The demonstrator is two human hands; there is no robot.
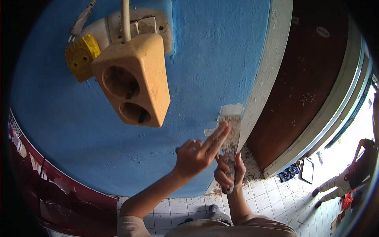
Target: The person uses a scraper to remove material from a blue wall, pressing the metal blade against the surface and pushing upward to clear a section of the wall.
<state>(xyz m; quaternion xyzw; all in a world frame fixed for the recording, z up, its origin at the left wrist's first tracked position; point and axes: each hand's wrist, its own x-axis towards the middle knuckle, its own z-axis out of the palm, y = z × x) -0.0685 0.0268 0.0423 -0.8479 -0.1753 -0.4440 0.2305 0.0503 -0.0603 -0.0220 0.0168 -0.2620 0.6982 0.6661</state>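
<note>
My right hand point(229, 173) grips the handle of a wide, stained putty knife point(232, 133), its blade pointing up along the blue wall point(192, 97). A whitish patch of filler point(231, 109) shows just above the blade's edge, and a smaller pale patch point(209, 132) lies to its left. Two fingers of my left hand point(195, 158) reach out to the blade's left side. The other fingers are curled around a mostly hidden tool; its dark handle end point(177, 150) sticks out at the left, and its kind cannot be told.
A beige socket block point(152, 83) hangs close before the wall, beside a yellow plug adapter point(81, 59) and a wall switch plate point(162, 26). Right of the pale frame point(266, 74) is a brown door point(308, 74). Debris lies on the tiled floor point(260, 192); a person point(355, 169) stands far right.
</note>
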